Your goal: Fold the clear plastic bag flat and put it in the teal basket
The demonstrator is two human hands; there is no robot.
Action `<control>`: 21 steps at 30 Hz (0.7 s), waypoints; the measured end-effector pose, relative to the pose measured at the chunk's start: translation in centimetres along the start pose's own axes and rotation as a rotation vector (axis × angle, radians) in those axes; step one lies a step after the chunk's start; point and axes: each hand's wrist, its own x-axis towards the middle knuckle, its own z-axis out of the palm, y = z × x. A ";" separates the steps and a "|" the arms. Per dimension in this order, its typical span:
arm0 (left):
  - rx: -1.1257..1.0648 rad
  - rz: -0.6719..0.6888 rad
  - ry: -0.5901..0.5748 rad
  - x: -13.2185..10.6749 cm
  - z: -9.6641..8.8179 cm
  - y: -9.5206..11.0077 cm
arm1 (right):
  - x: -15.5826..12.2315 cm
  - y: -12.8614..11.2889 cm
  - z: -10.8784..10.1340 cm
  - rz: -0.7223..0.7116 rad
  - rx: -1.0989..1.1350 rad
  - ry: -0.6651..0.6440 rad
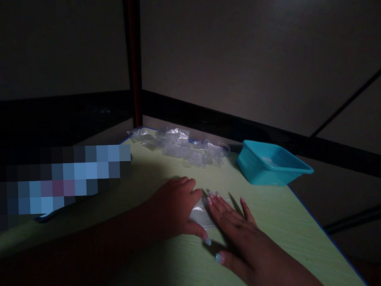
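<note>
A clear plastic bag (pixel 201 214) lies flat on the pale green table (pixel 163 267), partly hidden by both hands. At its left side is my left hand (pixel 177 208), fingers curled downward and thumb stretched out apart from them over the near edge. My right hand (pixel 240 229) rests over the bag's right part, its fingers extended and the thumb spread wide. Neither hand shows a grip on the bag. Both thumbs have light blue nails.
Several crumpled clear plastic bags (pixel 194 155) lie along the table's far edge. A turquoise plastic basin (pixel 263 174) stands at the right edge. To the left is a pixelated blue patch (pixel 85 176) that I cannot make out. Dark panelled walls rise behind the table.
</note>
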 end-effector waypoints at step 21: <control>0.013 -0.027 -0.069 0.0 0.8 -1.1 | -0.2 2.3 0.3 0.152 -0.025 0.014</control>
